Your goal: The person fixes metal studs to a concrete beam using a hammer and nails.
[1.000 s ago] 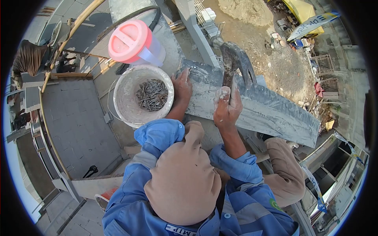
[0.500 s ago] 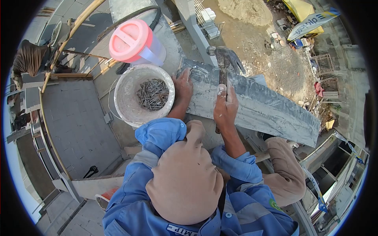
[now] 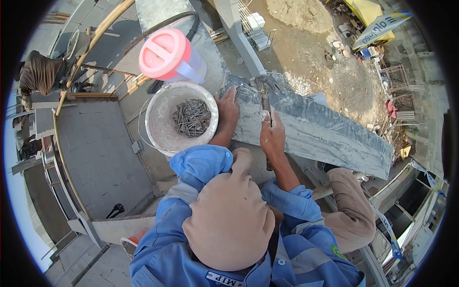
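Right hand [image 3: 273, 138]: while fingers wrap the hammer [image 3: 266, 101] handle, head over board [image 3: 330, 131].
Left hand [image 3: 228, 112]: at board's end; cannot tell if pinching.
Bucket [image 3: 157, 115]: beside left wrist, nails [image 3: 191, 118] inside.
Jug [image 3: 165, 52]: pink-lidded, beyond.

Landmark: bucket [image 3: 154, 115]. Nails [image 3: 191, 118] in bucket. Lidded jug [image 3: 165, 53] just behind bucket, hose [image 3: 195, 21] behind it. Long panel [image 3: 318, 131] right of bucket, running away rightward. Hammer [image 3: 265, 91] right of bucket, head over panel. Gravel heap [image 3: 354, 79] well right of bucket, beyond panel. Long pole [image 3: 72, 71] left of bucket, well apart; co-worker [image 3: 42, 74] farther left, behind. Red container [image 3: 129, 245] before bucket, to left.
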Demonstrator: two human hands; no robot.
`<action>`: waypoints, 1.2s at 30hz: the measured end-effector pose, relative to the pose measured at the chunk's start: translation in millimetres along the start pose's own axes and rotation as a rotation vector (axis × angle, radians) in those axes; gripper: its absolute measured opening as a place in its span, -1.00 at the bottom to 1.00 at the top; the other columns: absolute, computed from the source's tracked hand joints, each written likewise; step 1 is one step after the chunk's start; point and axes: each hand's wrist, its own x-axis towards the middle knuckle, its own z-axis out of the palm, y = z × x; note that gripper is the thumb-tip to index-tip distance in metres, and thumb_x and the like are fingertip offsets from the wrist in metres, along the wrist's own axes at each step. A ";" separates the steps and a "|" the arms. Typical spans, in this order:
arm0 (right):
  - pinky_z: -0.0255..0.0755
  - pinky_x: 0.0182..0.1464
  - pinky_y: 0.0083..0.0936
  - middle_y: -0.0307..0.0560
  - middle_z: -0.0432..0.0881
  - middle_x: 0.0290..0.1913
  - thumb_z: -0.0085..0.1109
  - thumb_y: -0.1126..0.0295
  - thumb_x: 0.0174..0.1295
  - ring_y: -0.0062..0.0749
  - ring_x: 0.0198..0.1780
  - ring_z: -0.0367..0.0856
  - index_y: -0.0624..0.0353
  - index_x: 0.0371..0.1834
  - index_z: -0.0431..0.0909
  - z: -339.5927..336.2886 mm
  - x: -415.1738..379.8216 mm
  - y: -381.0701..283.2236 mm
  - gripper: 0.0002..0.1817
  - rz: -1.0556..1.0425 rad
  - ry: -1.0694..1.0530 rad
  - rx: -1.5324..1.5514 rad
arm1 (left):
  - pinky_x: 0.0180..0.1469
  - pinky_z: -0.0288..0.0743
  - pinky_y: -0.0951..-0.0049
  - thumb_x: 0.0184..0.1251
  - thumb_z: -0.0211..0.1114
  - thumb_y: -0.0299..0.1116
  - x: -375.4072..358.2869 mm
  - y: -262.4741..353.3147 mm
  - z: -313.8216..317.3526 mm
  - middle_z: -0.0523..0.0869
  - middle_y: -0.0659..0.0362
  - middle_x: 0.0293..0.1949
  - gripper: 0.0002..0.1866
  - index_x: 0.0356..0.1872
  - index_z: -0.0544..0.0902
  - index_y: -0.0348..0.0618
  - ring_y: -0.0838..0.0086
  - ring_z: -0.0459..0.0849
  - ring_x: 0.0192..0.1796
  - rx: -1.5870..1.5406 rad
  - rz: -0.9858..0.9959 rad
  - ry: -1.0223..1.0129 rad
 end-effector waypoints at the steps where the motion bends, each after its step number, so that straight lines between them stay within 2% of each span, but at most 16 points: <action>1: 0.43 -0.14 -0.12 0.26 0.61 -0.25 -0.10 0.25 0.47 0.17 -0.27 0.57 0.34 0.17 0.43 -7.4 -2.1 -7.1 -0.60 -0.042 0.060 0.036 | 0.35 0.26 0.01 0.25 0.19 -0.46 0.3 1.4 -1.0 0.67 0.09 0.11 -0.59 0.16 0.57 -0.07 0.17 0.62 0.13 0.028 0.007 -0.002; 2: 0.43 -0.14 -0.12 0.26 0.61 -0.25 -0.10 0.25 0.47 0.17 -0.27 0.57 0.34 0.17 0.43 -12.2 1.4 -8.6 -0.60 -0.046 0.059 0.031 | 0.35 0.26 0.01 0.25 0.19 -0.46 2.1 3.1 -1.1 0.67 0.09 0.11 -0.59 0.16 0.57 -0.07 0.17 0.62 0.13 0.023 0.004 0.001; 4: 0.32 -0.44 -0.60 -0.17 0.46 -0.46 -0.16 0.24 0.53 -0.57 -0.49 0.38 0.26 0.20 0.42 -20.4 6.4 -15.8 -0.63 -0.186 0.251 0.233 | 0.34 0.28 0.02 0.22 0.21 -0.46 0.2 1.5 -0.4 0.69 0.10 0.10 -0.58 0.16 0.58 -0.08 0.17 0.63 0.11 0.039 0.037 0.036; 7: 0.18 -0.55 -0.74 -0.29 0.40 -0.47 -0.17 0.25 0.54 -0.76 -0.53 0.28 0.23 0.27 0.36 -33.1 1.7 -47.8 -0.62 -0.260 0.287 0.761 | 0.35 0.27 0.03 0.20 0.23 -0.48 -0.6 -2.4 4.8 0.69 0.10 0.10 -0.55 0.17 0.57 -0.09 0.16 0.62 0.12 0.025 0.037 0.045; 10: 0.17 -0.59 -0.75 -0.31 0.37 -0.47 -0.16 0.25 0.54 -0.79 -0.54 0.27 0.27 0.31 0.31 -15.1 0.0 -39.9 -0.59 -0.296 0.326 0.764 | 0.37 0.24 0.04 0.17 0.24 -0.49 -0.7 1.0 -0.9 0.67 0.10 0.12 -0.53 0.17 0.57 -0.09 0.19 0.60 0.16 0.024 0.003 0.000; 13: 0.50 -0.18 -0.24 0.20 0.62 -0.21 -0.11 0.23 0.49 0.06 -0.27 0.62 0.40 0.20 0.41 26.0 8.6 12.2 -0.56 -0.380 0.247 -0.180 | 0.39 0.22 0.05 0.19 0.24 -0.47 -3.5 1.7 -4.6 0.67 0.09 0.13 -0.55 0.16 0.58 -0.09 0.20 0.60 0.17 0.036 0.008 -0.001; 16: 0.39 0.07 -0.07 0.42 0.60 -0.06 -0.09 0.22 0.47 0.41 -0.03 0.53 0.42 0.14 0.44 16.9 2.6 4.0 -0.56 -0.010 0.014 -0.030 | 0.38 0.23 0.04 0.25 0.19 -0.44 11.6 4.0 -1.8 0.67 0.09 0.13 -0.60 0.15 0.59 -0.10 0.19 0.60 0.17 0.014 0.033 0.025; 18: 0.42 -0.04 -0.13 0.26 0.61 -0.24 -0.10 0.21 0.48 0.17 -0.15 0.60 0.41 0.13 0.45 8.8 -6.1 9.3 -0.57 -0.035 0.039 -0.062 | 0.38 0.23 0.04 0.27 0.16 -0.45 -0.4 2.4 -2.7 0.67 0.09 0.13 -0.60 0.16 0.58 -0.11 0.20 0.60 0.18 0.015 0.021 0.000; 21: 0.32 -0.47 -0.51 -0.16 0.43 -0.48 -0.16 0.14 0.53 -0.58 -0.50 0.43 0.34 0.13 0.45 -11.6 3.4 -4.1 -0.56 -0.180 0.248 0.122 | 0.35 0.26 0.02 0.36 0.16 -0.33 1.3 6.0 -1.0 0.70 0.06 0.07 -0.68 0.10 0.62 -0.11 0.16 0.63 0.12 0.014 0.008 0.044; 22: 0.32 -0.47 -0.51 -0.16 0.43 -0.48 -0.16 0.14 0.53 -0.58 -0.50 0.43 0.34 0.13 0.45 -18.1 3.6 -17.7 -0.56 -0.184 0.243 0.120 | 0.34 0.28 0.01 0.40 0.15 -0.28 2.0 8.6 -1.2 0.71 0.04 0.04 -0.69 0.07 0.63 -0.11 0.14 0.64 0.09 0.001 -0.020 0.073; 24: 0.24 -0.55 -0.65 -0.20 0.44 -0.46 -0.19 0.13 0.54 -0.70 -0.55 0.38 0.33 0.15 0.44 -31.6 -1.9 -42.2 -0.55 -0.258 0.345 0.678 | 0.33 0.29 0.01 0.42 0.14 -0.23 3.3 6.8 -2.3 0.72 0.04 0.01 -0.69 0.06 0.64 -0.11 0.13 0.65 0.07 -0.041 -0.042 0.049; 28: 0.40 -0.40 -0.48 -0.06 0.50 -0.41 -0.17 0.17 0.53 -0.46 -0.46 0.50 0.39 0.16 0.43 -7.7 -4.8 -27.0 -0.55 -0.345 0.392 0.836 | 0.30 0.32 0.01 0.44 0.13 -0.19 4.6 4.7 0.9 0.74 0.03 -0.02 -0.69 0.05 0.65 -0.10 0.11 0.67 0.04 -0.083 -0.061 0.065; 30: 0.46 -0.15 -0.26 0.13 0.55 -0.34 -0.13 0.21 0.50 -0.15 -0.31 0.57 0.46 0.17 0.41 25.9 3.3 1.8 -0.54 -0.481 0.442 -0.045 | 0.35 0.25 -0.03 0.43 0.14 -0.25 3.2 3.5 1.0 0.72 0.06 0.01 -0.72 0.02 0.64 -0.12 0.15 0.66 0.07 -0.071 -0.062 0.046; 31: 0.46 -0.15 -0.26 0.13 0.55 -0.34 -0.13 0.21 0.50 -0.15 -0.31 0.57 0.46 0.17 0.41 28.4 3.3 5.8 -0.54 -0.481 0.455 -0.046 | 0.35 0.25 -0.03 0.43 0.13 -0.25 3.7 2.7 2.6 0.72 0.06 0.01 -0.72 0.03 0.64 -0.12 0.16 0.66 0.08 -0.076 -0.048 0.065; 33: 0.37 0.08 -0.10 0.29 0.56 -0.28 -0.09 0.24 0.47 0.11 -0.15 0.55 0.48 0.19 0.40 28.8 4.8 2.5 -0.54 -0.062 0.008 0.021 | 0.35 0.24 -0.03 0.43 0.12 -0.26 4.7 3.5 6.2 0.72 0.06 0.02 -0.72 0.03 0.64 -0.13 0.16 0.66 0.08 -0.090 -0.021 0.085; 36: 0.41 -0.15 -0.11 0.22 0.58 -0.27 -0.08 0.23 0.48 0.06 -0.28 0.55 0.36 0.15 0.43 6.5 -1.2 -10.4 -0.60 -0.121 0.112 0.093 | 0.36 0.23 -0.04 0.44 0.11 -0.25 -7.6 2.5 3.8 0.71 0.05 0.04 -0.70 0.05 0.63 -0.13 0.16 0.64 0.10 -0.077 -0.063 0.029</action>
